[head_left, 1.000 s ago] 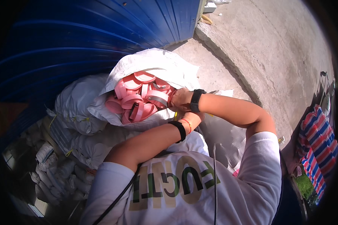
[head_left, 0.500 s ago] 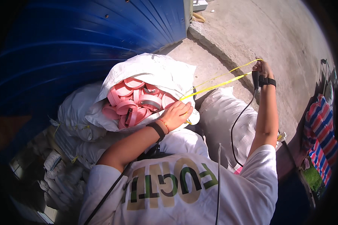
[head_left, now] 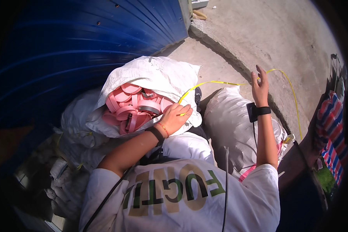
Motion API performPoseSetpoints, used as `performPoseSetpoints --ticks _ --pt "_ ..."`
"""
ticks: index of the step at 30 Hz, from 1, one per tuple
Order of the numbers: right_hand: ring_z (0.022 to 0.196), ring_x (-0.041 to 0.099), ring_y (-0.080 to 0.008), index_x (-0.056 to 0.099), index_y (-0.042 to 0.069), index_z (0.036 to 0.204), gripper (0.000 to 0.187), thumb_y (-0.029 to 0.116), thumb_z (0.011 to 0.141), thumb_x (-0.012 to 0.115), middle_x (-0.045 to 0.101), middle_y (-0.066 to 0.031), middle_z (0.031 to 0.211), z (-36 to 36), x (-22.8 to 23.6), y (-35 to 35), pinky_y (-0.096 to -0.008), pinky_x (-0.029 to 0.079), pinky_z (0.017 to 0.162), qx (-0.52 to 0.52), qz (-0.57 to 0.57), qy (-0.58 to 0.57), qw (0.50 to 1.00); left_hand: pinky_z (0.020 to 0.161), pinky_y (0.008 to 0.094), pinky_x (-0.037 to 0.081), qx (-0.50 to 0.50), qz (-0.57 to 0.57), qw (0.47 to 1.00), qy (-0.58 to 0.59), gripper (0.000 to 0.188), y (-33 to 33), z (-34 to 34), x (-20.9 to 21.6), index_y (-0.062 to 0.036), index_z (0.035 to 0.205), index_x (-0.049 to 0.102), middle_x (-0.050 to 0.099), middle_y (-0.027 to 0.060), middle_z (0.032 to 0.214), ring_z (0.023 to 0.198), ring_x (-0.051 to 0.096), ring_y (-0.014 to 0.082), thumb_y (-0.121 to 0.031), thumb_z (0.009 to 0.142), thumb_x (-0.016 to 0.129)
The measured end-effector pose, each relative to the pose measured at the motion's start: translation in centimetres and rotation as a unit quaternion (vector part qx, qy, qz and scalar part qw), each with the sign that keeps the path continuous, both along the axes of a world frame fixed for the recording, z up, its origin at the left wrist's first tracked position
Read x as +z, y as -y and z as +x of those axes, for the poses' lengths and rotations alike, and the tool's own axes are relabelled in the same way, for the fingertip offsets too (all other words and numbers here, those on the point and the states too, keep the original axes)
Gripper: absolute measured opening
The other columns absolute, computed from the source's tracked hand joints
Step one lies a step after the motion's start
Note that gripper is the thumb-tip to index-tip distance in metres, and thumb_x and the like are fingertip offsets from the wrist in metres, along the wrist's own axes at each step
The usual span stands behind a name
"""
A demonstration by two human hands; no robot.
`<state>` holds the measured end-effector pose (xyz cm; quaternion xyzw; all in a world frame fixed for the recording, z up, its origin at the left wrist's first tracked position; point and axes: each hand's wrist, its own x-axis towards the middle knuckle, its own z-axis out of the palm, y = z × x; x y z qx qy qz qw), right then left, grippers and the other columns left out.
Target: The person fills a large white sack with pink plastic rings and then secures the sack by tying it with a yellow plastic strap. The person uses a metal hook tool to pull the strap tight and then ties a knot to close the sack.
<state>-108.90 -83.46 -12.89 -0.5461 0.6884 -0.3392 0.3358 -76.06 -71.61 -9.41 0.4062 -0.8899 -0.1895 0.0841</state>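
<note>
At the far left a blue corrugated metal wall rises behind a heap of white woven sacks, several of them, too piled up to count surely. One open white sack lies on top, its mouth showing a cluster of pink tape rolls, roughly a dozen. The left hand rests on that sack's edge just beside the rolls, its fingers curled around one yellow strap. The strap runs rightward over a second, closed white sack to the right hand, raised with fingers half spread, the strap pinched at their tips, then loops down. Bare concrete ground with a curved kerb lies open beyond. At the far right edge sits a red, white and blue striped bag.
</note>
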Motion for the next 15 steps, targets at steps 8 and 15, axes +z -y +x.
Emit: performPoseSetpoints --ticks 8,15 --pt "0.096 0.054 -0.0293 0.058 0.005 0.111 0.031 0.016 0.082 0.059 0.056 -0.0143 0.104 16.4 1.6 -3.3 -0.0363 0.044 0.082 0.425 0.047 0.031 0.904 0.074 0.0326 0.043 0.020 0.022 0.999 -0.020 0.024 0.0 -0.1 -0.7 -0.0052 0.096 0.060 0.060 0.0041 0.092 0.081 0.055 0.0200 -0.007 0.074 0.052" --pt "0.096 0.053 -0.0291 0.062 0.002 0.085 0.013 0.014 0.081 0.059 0.055 -0.0127 0.105 16.2 -0.1 -3.3 -0.0366 0.044 0.081 0.495 -0.187 -0.019 0.848 0.086 0.0348 0.042 0.020 0.133 0.990 -0.044 0.040 1.0 0.5 -0.1 -0.0042 0.104 0.060 0.062 0.0104 0.098 0.092 0.057 0.0274 0.003 0.066 0.054"
